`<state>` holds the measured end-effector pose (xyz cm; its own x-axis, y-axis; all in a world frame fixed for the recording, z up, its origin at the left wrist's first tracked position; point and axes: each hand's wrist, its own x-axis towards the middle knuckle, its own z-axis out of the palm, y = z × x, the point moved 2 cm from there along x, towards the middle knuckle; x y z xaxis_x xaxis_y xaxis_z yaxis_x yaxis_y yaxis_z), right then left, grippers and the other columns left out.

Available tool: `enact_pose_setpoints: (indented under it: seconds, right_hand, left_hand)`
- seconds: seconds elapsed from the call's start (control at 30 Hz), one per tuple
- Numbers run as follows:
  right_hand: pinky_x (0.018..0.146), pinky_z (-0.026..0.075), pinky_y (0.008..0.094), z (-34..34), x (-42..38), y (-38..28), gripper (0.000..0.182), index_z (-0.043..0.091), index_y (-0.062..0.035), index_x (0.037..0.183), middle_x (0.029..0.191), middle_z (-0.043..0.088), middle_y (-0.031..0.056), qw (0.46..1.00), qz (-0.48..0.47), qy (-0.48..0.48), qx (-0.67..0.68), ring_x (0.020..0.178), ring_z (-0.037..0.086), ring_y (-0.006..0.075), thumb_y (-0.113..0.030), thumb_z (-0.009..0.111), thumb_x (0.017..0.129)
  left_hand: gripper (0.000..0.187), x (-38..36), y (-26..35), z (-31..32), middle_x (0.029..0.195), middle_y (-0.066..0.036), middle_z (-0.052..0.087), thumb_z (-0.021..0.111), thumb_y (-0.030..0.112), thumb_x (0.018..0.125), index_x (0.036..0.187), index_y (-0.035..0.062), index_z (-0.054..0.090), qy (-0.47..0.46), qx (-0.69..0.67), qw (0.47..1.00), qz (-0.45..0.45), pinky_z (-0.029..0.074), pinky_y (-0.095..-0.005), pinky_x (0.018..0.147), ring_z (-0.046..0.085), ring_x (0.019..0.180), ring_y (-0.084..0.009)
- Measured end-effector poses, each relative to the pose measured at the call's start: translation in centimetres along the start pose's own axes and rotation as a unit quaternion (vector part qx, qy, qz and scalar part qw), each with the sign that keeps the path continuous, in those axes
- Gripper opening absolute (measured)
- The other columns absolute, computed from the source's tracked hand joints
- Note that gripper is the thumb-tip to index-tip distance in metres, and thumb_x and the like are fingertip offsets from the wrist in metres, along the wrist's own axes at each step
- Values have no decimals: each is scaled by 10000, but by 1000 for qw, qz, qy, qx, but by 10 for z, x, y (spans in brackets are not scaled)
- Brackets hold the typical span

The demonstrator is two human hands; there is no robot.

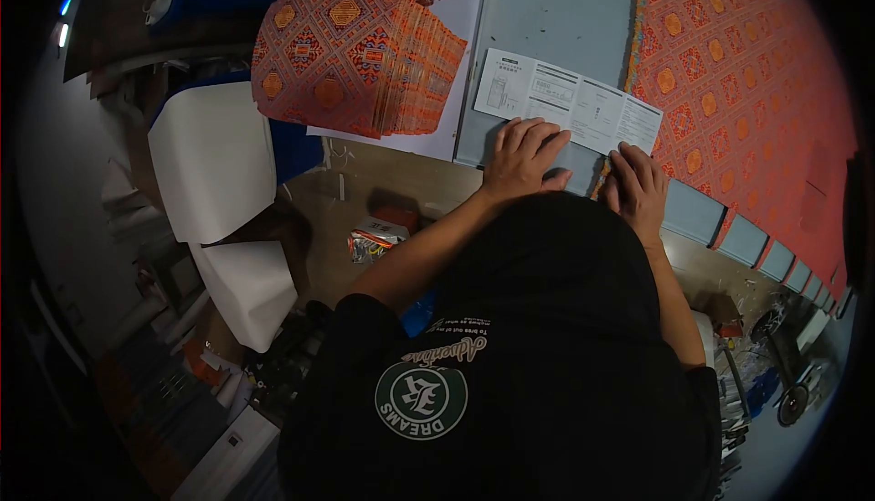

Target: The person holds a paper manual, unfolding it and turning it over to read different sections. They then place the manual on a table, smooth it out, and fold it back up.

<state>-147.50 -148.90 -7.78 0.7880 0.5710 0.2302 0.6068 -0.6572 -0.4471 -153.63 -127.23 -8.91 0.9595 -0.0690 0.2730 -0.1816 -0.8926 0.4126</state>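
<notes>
A long unfolded instruction leaflet (570, 100), printed with small text and drawings and creased into panels, lies on the grey table (556, 9). My left hand (527, 156) rests on its lower edge, fingers laid over the paper and thumb out to the side. At the lower right corner, my right hand (640, 184) touches the paper with bent fingers, thumb apart. Beside that thumb a short frayed, yellowish fabric edge (602, 177) shows; the rest of it is hidden. Neither hand grips the leaflet.
Left of the leaflet stands a thick stack of orange-red patterned fabric pieces (355, 59). Matching patterned cloth (729, 91) spreads over the table's right side. White sheets (214, 159) hang at the left. A small box (378, 232) with colourful items sits below the table edge.
</notes>
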Motion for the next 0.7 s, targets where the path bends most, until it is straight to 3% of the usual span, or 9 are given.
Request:
enact_pose_setpoints:
  seconds: [0.7]
  right_hand:
    - [963, 412, 399, 0, -2, 3, 421, 630, -122, 1161, 1242, 588, 35, 1000, -1, 6, 0, 1144, 554, 252, -136, 700, 746]
  left_hand:
    - [546, 1, 2, -3, 1205, -18, 533, 733, 370, 741, 1217, 137, 600, -13, -5, 1000, -3, 361, -464, 1038, 476, 1189, -218]
